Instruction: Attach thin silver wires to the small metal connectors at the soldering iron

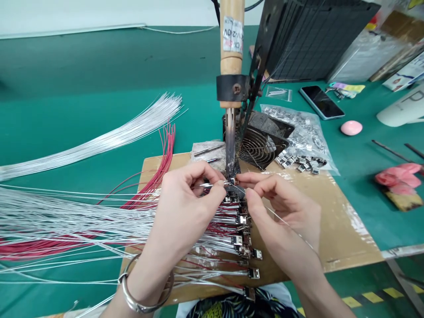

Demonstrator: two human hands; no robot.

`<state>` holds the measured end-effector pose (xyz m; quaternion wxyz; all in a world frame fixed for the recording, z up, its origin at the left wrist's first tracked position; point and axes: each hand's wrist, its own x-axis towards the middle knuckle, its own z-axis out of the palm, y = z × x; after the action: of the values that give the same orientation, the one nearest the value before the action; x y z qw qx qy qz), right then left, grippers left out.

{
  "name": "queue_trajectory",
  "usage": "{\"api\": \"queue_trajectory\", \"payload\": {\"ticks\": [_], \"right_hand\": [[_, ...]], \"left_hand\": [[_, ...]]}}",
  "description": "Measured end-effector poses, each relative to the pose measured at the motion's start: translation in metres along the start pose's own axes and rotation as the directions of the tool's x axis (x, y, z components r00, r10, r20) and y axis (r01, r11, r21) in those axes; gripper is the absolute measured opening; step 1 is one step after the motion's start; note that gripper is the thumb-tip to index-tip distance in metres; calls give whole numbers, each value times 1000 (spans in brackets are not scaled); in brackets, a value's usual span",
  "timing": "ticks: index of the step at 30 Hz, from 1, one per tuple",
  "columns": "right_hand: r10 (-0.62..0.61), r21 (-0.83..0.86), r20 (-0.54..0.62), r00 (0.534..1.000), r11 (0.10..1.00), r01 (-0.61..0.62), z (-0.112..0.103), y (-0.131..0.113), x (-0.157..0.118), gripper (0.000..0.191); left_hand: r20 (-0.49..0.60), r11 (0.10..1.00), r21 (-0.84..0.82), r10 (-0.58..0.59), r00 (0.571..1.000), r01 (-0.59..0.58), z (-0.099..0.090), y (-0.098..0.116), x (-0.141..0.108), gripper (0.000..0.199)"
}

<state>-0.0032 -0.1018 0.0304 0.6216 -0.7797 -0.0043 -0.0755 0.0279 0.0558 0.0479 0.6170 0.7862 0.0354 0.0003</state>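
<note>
Your metal bangle point(132, 293) sits by the loose wires point(66, 221). Your left hand point(185, 207) pinches a slim silver piece point(212, 185) and your right hand point(281, 216) a thin silver wire point(285, 225), both beside the soldering iron tip point(230, 150): one slip risks a burn.

Green-topped counter point(99, 128), far side. Black smartphone point(322, 102) lying face up, with a small clear zip bag point(278, 93) to its left. Large clear bag of small metal parts point(298, 132) just beside a wire-guarded fan point(260, 148). Pink egg-shaped object point(351, 127) right of the bag. White cup point(402, 110) lying on its side near the right edge. Crumpled pink cloth point(399, 176) on a yellow sponge point(402, 202). Black mesh panel point(308, 39) tilted behind the fan.
</note>
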Motion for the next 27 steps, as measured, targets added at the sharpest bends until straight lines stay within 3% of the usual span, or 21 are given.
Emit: {"api": "queue_trajectory", "payload": {"ticks": [20,27], "right_hand": [[-61,-35,-18,998,998,61,5,-2,1,17],[-86,-35,-24,996,996,85,4,-3,-1,16]], "left_hand": [[-25,998,40,52,998,-51,1,6,-3,13],[-40,986,133,104,994,-97,1,7,-5,15]]}}
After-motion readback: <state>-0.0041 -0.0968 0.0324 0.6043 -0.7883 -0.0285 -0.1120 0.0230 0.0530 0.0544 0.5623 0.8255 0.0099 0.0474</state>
